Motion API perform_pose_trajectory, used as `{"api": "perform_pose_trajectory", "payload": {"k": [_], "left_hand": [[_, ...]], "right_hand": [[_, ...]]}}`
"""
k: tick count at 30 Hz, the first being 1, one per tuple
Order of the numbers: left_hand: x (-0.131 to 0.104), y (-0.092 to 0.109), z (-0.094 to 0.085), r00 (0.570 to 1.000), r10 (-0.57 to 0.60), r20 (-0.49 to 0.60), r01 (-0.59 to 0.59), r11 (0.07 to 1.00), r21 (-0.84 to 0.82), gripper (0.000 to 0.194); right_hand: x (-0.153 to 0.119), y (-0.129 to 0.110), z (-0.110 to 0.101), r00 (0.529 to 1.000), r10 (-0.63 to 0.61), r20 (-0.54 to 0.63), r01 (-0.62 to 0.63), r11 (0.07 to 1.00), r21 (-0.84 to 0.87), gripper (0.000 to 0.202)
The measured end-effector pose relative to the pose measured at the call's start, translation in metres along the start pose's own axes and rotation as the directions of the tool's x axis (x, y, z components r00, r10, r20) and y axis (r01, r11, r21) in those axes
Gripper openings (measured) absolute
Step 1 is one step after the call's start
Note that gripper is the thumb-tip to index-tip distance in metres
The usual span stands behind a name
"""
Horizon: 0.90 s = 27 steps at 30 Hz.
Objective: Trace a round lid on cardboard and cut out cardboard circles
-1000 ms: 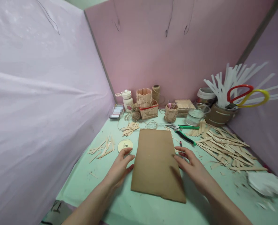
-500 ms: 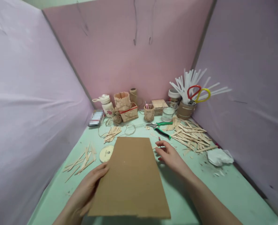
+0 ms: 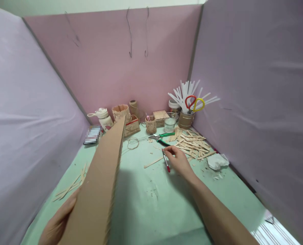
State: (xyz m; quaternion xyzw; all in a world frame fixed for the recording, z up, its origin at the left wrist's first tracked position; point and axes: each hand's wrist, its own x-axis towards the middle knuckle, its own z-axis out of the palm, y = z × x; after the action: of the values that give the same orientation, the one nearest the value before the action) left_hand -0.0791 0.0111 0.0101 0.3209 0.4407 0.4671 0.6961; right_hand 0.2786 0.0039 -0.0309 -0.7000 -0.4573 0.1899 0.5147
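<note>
My left hand (image 3: pixel 58 217) is closed on the left edge of a brown cardboard sheet (image 3: pixel 97 177). The sheet is raised and tilted steeply, its corrugated edge facing right; my left fingers behind it are hidden. A slim pen (image 3: pixel 166 161) with a silver-white barrel and red ends is at the fingertips of my right hand (image 3: pixel 178 160), which are pinched at its upper end. Whether the pen is lifted off the table cannot be told. Left of the pen lies a single thin wooden stick (image 3: pixel 153 163).
Green-handled pruning shears (image 3: pixel 160 137) and a pile of wooden sticks (image 3: pixel 192 143) lie beyond my right hand. Behind stand a glass of water (image 3: pixel 169 125), a small decorated pot (image 3: pixel 150 125), scissors (image 3: pixel 194 103) among white strips, and a bottle (image 3: pixel 104 119). Crumpled tissue (image 3: pixel 217 161) sits right.
The cardboard has swung from lying nearly flat in front to a steep tilt at the left, exposing the table. My right fingers have closed at the pen. The view has turned right.
</note>
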Motion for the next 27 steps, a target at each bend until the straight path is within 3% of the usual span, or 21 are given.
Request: {"api": "perform_pose_trajectory", "payload": {"k": [3,7,11,16,20,27], "left_hand": [[0.025,-0.003,0.030,0.977,-0.097,0.188,0.091,0.995,0.042,0.086],[0.063,-0.020,0.065,0.908,-0.148,0.393,0.110,0.987,0.118,0.082],[0.085,-0.042,0.078,0.892,-0.137,0.431,0.100,0.989,0.108,0.073],[0.086,-0.048,0.073,0.894,-0.156,0.420,0.119,0.987,0.112,0.051],[0.085,-0.043,0.070,0.908,-0.131,0.397,0.099,0.990,0.101,0.050],[0.088,-0.037,0.065,0.936,-0.072,0.344,0.050,0.996,0.073,0.053]], "right_hand": [[0.023,-0.003,-0.026,0.993,-0.082,-0.081,0.072,0.991,-0.111,0.023],[0.089,-0.013,-0.087,0.947,-0.178,-0.266,0.083,0.940,-0.332,0.027],[0.156,-0.029,-0.133,0.900,-0.247,-0.359,0.013,0.838,-0.545,0.030],[0.196,-0.040,-0.140,0.927,-0.238,-0.290,-0.037,0.711,-0.702,0.020],[0.207,-0.050,-0.137,0.932,-0.216,-0.291,-0.087,0.646,-0.758,0.011],[0.191,-0.094,-0.161,0.848,-0.377,-0.372,-0.092,0.587,-0.805,0.025]]}}
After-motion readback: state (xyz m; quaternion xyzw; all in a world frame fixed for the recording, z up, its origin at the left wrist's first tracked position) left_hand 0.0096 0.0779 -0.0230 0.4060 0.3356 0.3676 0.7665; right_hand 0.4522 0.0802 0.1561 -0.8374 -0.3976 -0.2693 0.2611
